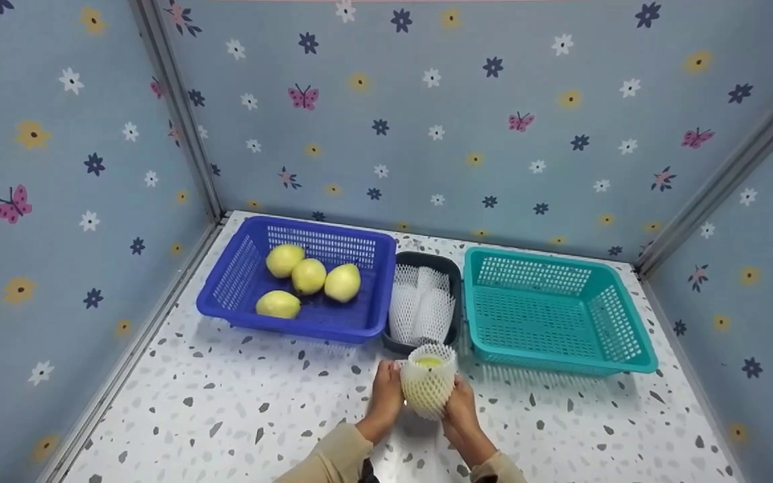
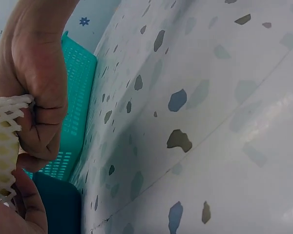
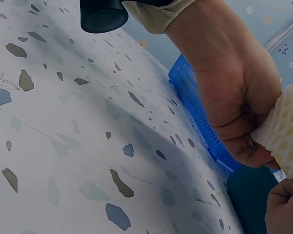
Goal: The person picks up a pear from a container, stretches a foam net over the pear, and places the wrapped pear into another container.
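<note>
A yellow pear (image 1: 429, 362) sits inside a white foam net sleeve (image 1: 429, 389), its top showing at the sleeve's open upper end. My left hand (image 1: 386, 396) grips the sleeve from the left. On the opposite side, my right hand (image 1: 461, 408) grips it too, some fingers hidden behind the netting. The left wrist view shows the right hand (image 2: 39, 83) with curled fingers at the sleeve's edge (image 2: 14, 105). In the right wrist view the left hand (image 3: 239, 92) pinches the netting (image 3: 285, 131).
A blue basket (image 1: 292, 327) with several yellow pears (image 1: 343, 282) stands at the left. Between it and a teal basket (image 1: 547, 363) on the right is a dark container (image 1: 455, 268) of white foam net sleeves (image 1: 420, 312). Patterned walls (image 1: 427, 121) enclose the speckled table (image 1: 239, 396).
</note>
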`<state>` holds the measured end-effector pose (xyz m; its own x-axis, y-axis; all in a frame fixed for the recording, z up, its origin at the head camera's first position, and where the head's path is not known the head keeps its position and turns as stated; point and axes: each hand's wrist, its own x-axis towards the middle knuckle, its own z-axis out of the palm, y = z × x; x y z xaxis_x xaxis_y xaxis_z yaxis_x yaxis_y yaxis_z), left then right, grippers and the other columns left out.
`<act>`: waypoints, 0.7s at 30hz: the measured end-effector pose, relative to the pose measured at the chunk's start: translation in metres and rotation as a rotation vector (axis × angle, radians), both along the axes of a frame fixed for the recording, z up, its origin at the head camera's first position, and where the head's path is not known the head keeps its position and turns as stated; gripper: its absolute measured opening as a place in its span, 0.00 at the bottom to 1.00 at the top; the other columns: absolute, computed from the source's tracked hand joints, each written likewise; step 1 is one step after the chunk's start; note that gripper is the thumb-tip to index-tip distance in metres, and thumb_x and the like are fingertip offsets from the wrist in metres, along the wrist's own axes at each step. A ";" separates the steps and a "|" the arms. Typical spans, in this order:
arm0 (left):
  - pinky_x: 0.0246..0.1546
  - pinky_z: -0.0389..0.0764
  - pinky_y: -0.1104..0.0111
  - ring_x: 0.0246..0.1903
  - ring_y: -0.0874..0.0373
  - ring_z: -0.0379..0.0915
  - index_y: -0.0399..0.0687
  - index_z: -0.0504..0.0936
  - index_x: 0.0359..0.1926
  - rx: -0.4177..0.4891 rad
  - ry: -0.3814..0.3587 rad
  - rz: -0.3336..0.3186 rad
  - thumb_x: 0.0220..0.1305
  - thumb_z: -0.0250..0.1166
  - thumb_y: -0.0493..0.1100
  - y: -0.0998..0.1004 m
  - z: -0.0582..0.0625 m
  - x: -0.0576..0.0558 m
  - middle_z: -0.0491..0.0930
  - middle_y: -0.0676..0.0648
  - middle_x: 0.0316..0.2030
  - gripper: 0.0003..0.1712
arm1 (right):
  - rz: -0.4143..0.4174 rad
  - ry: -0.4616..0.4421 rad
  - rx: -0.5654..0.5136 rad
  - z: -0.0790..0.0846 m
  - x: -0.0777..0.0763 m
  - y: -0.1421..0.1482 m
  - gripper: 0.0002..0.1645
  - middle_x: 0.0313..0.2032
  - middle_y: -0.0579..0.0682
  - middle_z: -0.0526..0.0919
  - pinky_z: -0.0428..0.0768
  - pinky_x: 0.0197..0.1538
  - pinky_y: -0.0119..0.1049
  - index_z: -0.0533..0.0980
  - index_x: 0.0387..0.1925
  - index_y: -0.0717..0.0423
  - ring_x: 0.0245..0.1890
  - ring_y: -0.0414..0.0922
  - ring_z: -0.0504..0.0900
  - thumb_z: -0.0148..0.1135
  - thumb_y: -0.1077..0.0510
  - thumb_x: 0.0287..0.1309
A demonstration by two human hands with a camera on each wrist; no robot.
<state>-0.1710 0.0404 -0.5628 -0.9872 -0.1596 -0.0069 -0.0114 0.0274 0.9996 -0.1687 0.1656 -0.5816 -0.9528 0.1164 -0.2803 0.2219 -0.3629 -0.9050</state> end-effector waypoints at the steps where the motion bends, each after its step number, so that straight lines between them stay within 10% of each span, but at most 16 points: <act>1: 0.25 0.64 0.68 0.23 0.58 0.60 0.34 0.66 0.31 0.025 -0.012 -0.005 0.66 0.41 0.34 -0.001 0.004 0.001 0.64 0.47 0.23 0.09 | 0.017 -0.010 0.006 0.000 0.000 0.001 0.22 0.37 0.50 0.78 0.75 0.39 0.35 0.61 0.53 0.72 0.37 0.41 0.76 0.46 0.61 0.62; 7: 0.19 0.62 0.73 0.17 0.63 0.58 0.35 0.65 0.35 0.213 -0.107 -0.066 0.68 0.40 0.39 -0.009 0.010 0.004 0.63 0.52 0.20 0.10 | 0.125 0.005 0.180 -0.007 -0.002 0.013 0.26 0.34 0.50 0.77 0.76 0.35 0.35 0.68 0.49 0.67 0.32 0.40 0.76 0.49 0.49 0.60; 13: 0.21 0.64 0.73 0.20 0.63 0.60 0.38 0.63 0.35 0.311 -0.125 -0.090 0.68 0.40 0.40 -0.015 0.002 0.000 0.64 0.52 0.21 0.10 | 0.105 0.403 0.443 0.006 0.004 0.018 0.24 0.47 0.59 0.71 0.72 0.47 0.42 0.63 0.55 0.66 0.45 0.48 0.72 0.46 0.55 0.62; 17: 0.22 0.64 0.71 0.21 0.61 0.60 0.39 0.63 0.36 0.298 -0.115 -0.057 0.68 0.40 0.42 -0.014 -0.008 -0.005 0.64 0.51 0.22 0.10 | 0.247 0.587 0.547 0.032 0.016 0.009 0.37 0.57 0.62 0.60 0.61 0.55 0.53 0.52 0.61 0.66 0.56 0.53 0.61 0.56 0.62 0.53; 21: 0.26 0.64 0.69 0.23 0.60 0.59 0.38 0.64 0.35 0.203 -0.068 0.008 0.68 0.42 0.42 -0.009 -0.011 -0.006 0.63 0.50 0.23 0.10 | 0.275 0.590 0.697 0.049 0.028 -0.005 0.57 0.61 0.59 0.56 0.61 0.55 0.52 0.45 0.64 0.62 0.58 0.52 0.59 0.70 0.56 0.38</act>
<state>-0.1768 0.0317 -0.5743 -0.9821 -0.1555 -0.1061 -0.0783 -0.1748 0.9815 -0.1408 0.1605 -0.5327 -0.9373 -0.1736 0.3023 -0.3426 0.2977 -0.8911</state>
